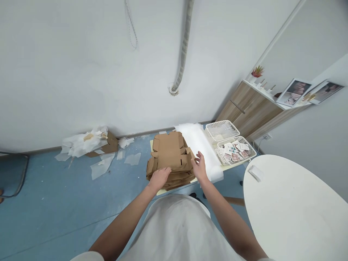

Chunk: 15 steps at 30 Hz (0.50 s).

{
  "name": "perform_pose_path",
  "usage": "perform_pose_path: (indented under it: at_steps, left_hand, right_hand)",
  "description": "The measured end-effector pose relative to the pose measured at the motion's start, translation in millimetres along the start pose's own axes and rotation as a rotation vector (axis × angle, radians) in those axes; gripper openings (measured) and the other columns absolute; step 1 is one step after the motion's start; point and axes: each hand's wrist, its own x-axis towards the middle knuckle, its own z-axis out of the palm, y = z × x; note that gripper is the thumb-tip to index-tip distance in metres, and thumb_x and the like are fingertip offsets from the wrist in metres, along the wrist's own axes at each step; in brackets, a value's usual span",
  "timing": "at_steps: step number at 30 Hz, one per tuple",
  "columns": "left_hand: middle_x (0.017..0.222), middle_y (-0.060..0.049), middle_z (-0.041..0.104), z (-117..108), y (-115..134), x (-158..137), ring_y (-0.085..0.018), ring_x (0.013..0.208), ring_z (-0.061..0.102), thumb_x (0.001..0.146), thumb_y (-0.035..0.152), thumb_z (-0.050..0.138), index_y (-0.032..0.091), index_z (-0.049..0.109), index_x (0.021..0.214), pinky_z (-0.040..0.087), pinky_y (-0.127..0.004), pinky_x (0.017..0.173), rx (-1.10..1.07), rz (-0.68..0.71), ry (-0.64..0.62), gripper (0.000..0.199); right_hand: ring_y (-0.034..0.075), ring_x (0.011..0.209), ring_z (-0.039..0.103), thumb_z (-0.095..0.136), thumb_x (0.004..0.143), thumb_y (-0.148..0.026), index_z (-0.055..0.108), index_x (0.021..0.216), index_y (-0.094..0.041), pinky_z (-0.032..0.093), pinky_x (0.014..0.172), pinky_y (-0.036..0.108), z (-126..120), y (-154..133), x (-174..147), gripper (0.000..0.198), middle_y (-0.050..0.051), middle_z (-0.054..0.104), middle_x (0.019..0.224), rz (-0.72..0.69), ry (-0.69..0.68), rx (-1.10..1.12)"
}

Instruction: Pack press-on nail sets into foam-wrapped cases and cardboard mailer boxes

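Observation:
A brown cardboard box point(167, 146), unfolded with its flaps spread, lies on top of a pile of flattened cardboard boxes point(178, 179) in front of me. My left hand point(161, 178) is at the near left edge of the top box, its fingers bent over the cardboard and the thumb hidden. At the right side flap is my right hand point(200, 168), with thumb and fingers apart and the fingertips close to or touching the flap. A sheet of white wrapping foam point(199, 145) lies right beside the pile.
Two white plastic baskets point(222, 130) stand at the table's right end, the nearer holding printed cards point(236, 150). A round white table point(296, 203) is at right, a wooden cabinet point(250, 105) behind. Scrap paper point(87, 141) and a carton point(111, 143) lie on the floor left.

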Motion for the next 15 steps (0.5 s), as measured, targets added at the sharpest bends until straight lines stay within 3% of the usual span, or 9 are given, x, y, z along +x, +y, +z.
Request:
perform_pose_path:
  at_steps: [1,3,6,7,9,11,15]
  left_hand:
    - [0.08,-0.008,0.063,-1,1,1,-0.02,0.074,0.06,0.089,0.028,0.025,0.019,0.055,0.092,0.041,-0.028,0.064,0.035,-0.001,-0.006,0.031]
    - [0.079,-0.007,0.062,-3,3,3,-0.02,0.073,0.06,0.089,0.028,0.025,0.019,0.053,0.09,0.041,-0.027,0.061,0.082,-0.001,-0.002,0.029]
    - [0.081,-0.006,0.062,-4,6,4,-0.019,0.074,0.059,0.09,0.026,0.024,0.02,0.051,0.091,0.04,-0.026,0.06,0.083,-0.004,0.026,0.027]
    - [0.081,-0.006,0.061,-5,7,3,-0.019,0.075,0.059,0.089,0.025,0.025,0.02,0.05,0.091,0.04,-0.026,0.06,0.076,-0.003,0.037,0.026]
    - [0.081,-0.006,0.061,-8,10,2,-0.019,0.074,0.059,0.089,0.024,0.026,0.02,0.05,0.092,0.04,-0.026,0.059,0.064,0.001,0.066,0.025]
    - [0.08,-0.006,0.06,-11,12,1,-0.019,0.074,0.058,0.088,0.023,0.026,0.019,0.05,0.091,0.04,-0.027,0.06,0.039,0.014,0.126,0.024]
    - [0.087,-0.006,0.058,-21,19,-2,-0.018,0.08,0.055,0.087,0.022,0.028,0.019,0.05,0.089,0.042,-0.029,0.068,-0.08,0.082,0.335,0.023]
  right_hand:
    - [0.019,0.099,0.05,0.048,0.074,-0.031,0.037,0.123,-0.017,0.043,0.083,0.035,-1,-4,-8,0.052,0.011,0.049,0.116,-0.107,0.034,-0.078]
    - [0.018,0.095,0.051,0.043,0.08,-0.031,0.045,0.114,-0.018,0.043,0.082,0.034,-1,-9,-26,0.037,0.01,0.054,0.105,-0.305,-0.065,-0.201]
    - [0.019,0.086,0.054,0.043,0.082,-0.031,0.056,0.1,-0.021,0.042,0.08,0.035,5,-4,-46,0.025,0.006,0.06,0.09,-0.548,-0.48,-0.456]
    - [0.021,0.088,0.054,0.046,0.08,-0.033,0.059,0.096,-0.021,0.04,0.083,0.039,8,1,-50,0.024,0.006,0.061,0.089,-0.583,-0.551,-0.543]
    - [0.025,0.087,0.055,0.05,0.078,-0.034,0.063,0.086,-0.02,0.04,0.082,0.042,12,15,-53,0.021,0.008,0.063,0.087,-0.536,-0.616,-0.626]
    - [0.027,0.09,0.056,0.053,0.075,-0.038,0.065,0.089,-0.021,0.042,0.082,0.041,13,28,-50,0.024,0.01,0.063,0.091,-0.42,-0.654,-0.555]
    - [0.027,0.103,0.053,0.058,0.069,-0.051,0.05,0.118,-0.022,0.042,0.086,0.039,0,29,-34,0.057,0.01,0.057,0.115,-0.066,-0.674,-0.11]
